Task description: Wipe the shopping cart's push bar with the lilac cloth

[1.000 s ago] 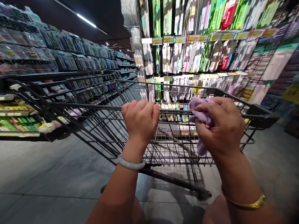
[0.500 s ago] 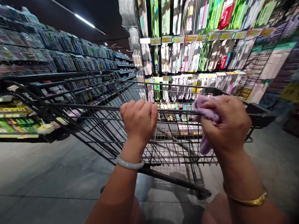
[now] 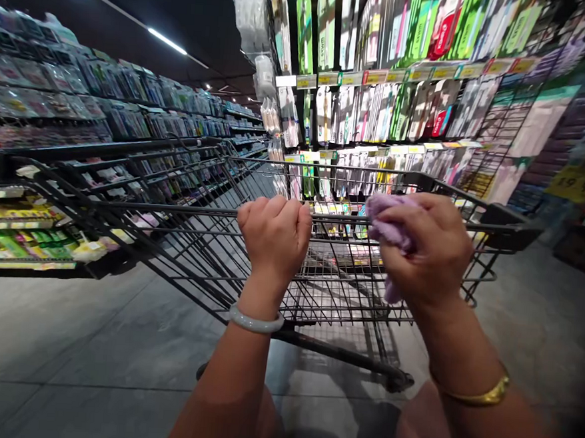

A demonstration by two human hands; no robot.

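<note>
A black wire shopping cart (image 3: pixel 337 295) stands side-on before me, its long top rail running across the view. My left hand (image 3: pixel 275 234), with a pale bangle at its wrist, is closed around that rail near the middle. To its right, my right hand (image 3: pixel 428 248) is closed on a light purple cloth (image 3: pixel 393 216) that bunches over the rail; a lower end of the cloth hangs below the fist. A gold bangle circles the right wrist. My fingertips on both hands are hidden behind the fists.
Behind the cart rises a rack of packaged toothbrushes (image 3: pixel 362 114) with price tags. Long stocked shelves (image 3: pixel 150 109) line the aisle at left. The cart's handle end (image 3: pixel 107 146) reaches left, and a black corner piece (image 3: pixel 512 228) sits at right. Grey floor (image 3: pixel 88 338) lies beneath.
My right hand has slid left along the rail with the purple cloth, closer to my left hand. The left hand keeps its grip in nearly the same place.
</note>
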